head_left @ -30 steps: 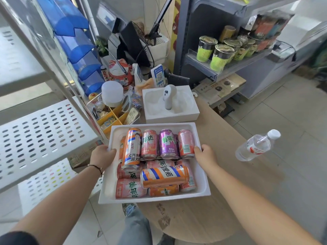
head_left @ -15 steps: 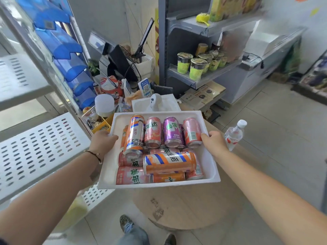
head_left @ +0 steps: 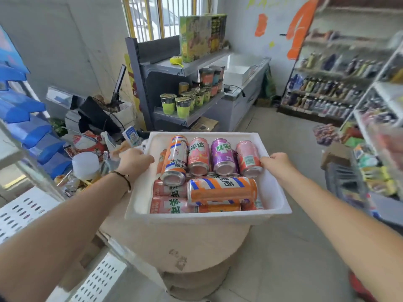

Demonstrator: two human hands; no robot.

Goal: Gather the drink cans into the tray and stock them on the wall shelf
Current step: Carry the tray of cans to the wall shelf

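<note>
A white tray [head_left: 274, 192] is held in the air above a round table [head_left: 196, 247], and several drink cans lie in it. An orange can [head_left: 220, 189] lies across the pile, with a purple can [head_left: 222, 155] and pink cans [head_left: 198, 155] behind it. My left hand [head_left: 133, 160] grips the tray's left rim. My right hand [head_left: 275, 163] grips its right rim. The cans underneath are partly hidden.
A white perforated rack [head_left: 21, 210] stands at the left, next to a cluttered counter [head_left: 91, 149]. A grey shelf unit [head_left: 185, 110] with green cups is ahead. Stocked shelves [head_left: 327, 90] line the far right wall; a goods rack [head_left: 375, 162] stands close on my right.
The tray has risen off the table and swung to the right with both hands still on it. My view has turned right toward the shop's shelves.
</note>
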